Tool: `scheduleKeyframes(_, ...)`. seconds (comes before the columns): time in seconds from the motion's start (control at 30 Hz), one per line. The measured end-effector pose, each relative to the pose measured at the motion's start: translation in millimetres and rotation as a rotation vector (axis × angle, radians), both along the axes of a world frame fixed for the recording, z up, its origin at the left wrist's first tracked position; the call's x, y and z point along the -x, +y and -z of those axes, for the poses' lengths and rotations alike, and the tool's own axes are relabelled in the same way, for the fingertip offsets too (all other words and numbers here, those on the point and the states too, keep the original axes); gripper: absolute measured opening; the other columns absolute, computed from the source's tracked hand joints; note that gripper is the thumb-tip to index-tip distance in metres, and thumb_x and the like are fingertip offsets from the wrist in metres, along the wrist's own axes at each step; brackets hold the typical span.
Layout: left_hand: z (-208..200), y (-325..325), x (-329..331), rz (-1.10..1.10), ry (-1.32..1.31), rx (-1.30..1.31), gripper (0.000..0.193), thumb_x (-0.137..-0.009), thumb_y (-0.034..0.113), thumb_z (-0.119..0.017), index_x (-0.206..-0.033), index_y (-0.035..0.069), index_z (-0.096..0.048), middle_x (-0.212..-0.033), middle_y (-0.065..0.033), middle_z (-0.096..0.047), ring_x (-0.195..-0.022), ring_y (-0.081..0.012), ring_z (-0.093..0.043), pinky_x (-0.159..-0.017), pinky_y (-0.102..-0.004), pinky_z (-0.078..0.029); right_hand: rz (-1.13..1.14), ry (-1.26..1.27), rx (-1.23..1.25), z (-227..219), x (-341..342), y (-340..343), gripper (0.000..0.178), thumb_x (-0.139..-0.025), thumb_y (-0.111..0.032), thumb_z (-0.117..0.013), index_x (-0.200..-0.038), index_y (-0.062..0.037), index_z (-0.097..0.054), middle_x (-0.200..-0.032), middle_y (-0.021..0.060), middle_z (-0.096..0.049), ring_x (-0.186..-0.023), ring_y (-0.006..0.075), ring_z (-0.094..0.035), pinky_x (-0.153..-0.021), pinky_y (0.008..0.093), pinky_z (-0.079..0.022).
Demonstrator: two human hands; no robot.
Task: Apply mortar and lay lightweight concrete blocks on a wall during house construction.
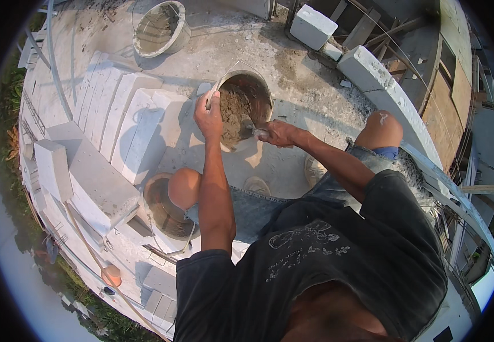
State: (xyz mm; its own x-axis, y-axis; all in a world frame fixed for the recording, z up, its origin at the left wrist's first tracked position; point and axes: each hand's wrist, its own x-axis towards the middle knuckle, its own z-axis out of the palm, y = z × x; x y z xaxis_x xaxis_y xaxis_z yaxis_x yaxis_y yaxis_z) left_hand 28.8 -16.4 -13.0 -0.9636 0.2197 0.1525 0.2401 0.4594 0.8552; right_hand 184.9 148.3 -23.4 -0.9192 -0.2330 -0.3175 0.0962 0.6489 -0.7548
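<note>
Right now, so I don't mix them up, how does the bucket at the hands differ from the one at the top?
The near bucket has the left hand gripping its rim; the far bucket stands untouched. The near bucket holds clumpy brown mix; the far bucket's contents look greyer. Both are round and open-topped.

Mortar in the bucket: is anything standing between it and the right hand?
Nothing visible blocks it. The right hand, at the right side of the bucket, holds what looks like a trowel that reaches the mortar. The left hand grips the left rim, clear of that path.
</note>
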Motion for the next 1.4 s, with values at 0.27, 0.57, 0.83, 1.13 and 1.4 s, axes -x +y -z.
scheduleKeyframes(0.27, 1, 3, -7, -0.043, -0.128, -0.055, 0.032, -0.088, 0.025, -0.068, -0.104, -0.003, -0.067, -0.1, -0.0155, -0.066, -0.092, -0.0285, -0.061, -0.084, -0.0383, -0.046, 0.443, -0.16, 0.13, -6, -44, -39, 0.05, -0.092, -0.039, -0.057, -0.127, -0.004, -0.054, -0.111, 0.0219, -0.062, -0.088, 0.035, -0.067, -0.074, 0.0447, -0.054)
scheduleKeyframes(0.57, -6, 9, -10, -0.033, -0.146, -0.009, 0.031, -0.087, 0.023, -0.069, -0.103, -0.003, -0.068, -0.104, -0.0189, -0.067, -0.098, -0.036, -0.061, -0.088, -0.0417, -0.046, 0.146, 0.103, -0.653, -49, -6, -18, 0.033, -0.089, -0.014, -0.055, -0.122, -0.0073, -0.049, -0.104, 0.0135, -0.059, -0.097, 0.0317, -0.064, -0.077, 0.0423, -0.052)
scheduleKeyframes(0.83, -5, 8, -26, 0.118, 0.109, 0.003, 0.025, -0.085, 0.019, -0.07, -0.098, -0.002, -0.071, -0.1, -0.0179, -0.069, -0.095, -0.0358, -0.063, -0.086, -0.0425, -0.048, -0.391, 0.054, -0.995, -41, 51, -15, 0.04, -0.083, -0.013, -0.066, -0.121, -0.0006, -0.06, -0.106, 0.0114, -0.068, -0.1, 0.0294, -0.067, -0.07, 0.0332, -0.057)
scheduleKeyframes(1.13, 7, -15, -20, 0.06, -0.003, -0.06, 0.031, -0.088, 0.021, -0.069, -0.104, -0.005, -0.068, -0.102, -0.0185, -0.069, -0.095, -0.0283, -0.065, -0.086, -0.0367, -0.048, -0.071, -0.579, -0.256, -32, 58, 16, 0.036, -0.092, -0.03, -0.054, -0.114, -0.0032, -0.065, -0.087, 0.0136, -0.07, -0.07, 0.0246, -0.07, -0.066, 0.0378, -0.059)
scheduleKeyframes(1.4, 10, -23, -7, -0.15, -0.102, -0.16, 0.033, -0.089, 0.025, -0.067, -0.103, -0.006, -0.068, -0.102, -0.0192, -0.069, -0.095, -0.0314, -0.065, -0.087, -0.0384, -0.048, 0.222, -0.565, 0.418, 0, 19, -25, 0.053, -0.094, -0.045, -0.057, -0.121, 0.0007, -0.057, -0.076, 0.0123, -0.062, -0.056, 0.0174, -0.061, -0.053, 0.0314, -0.053)
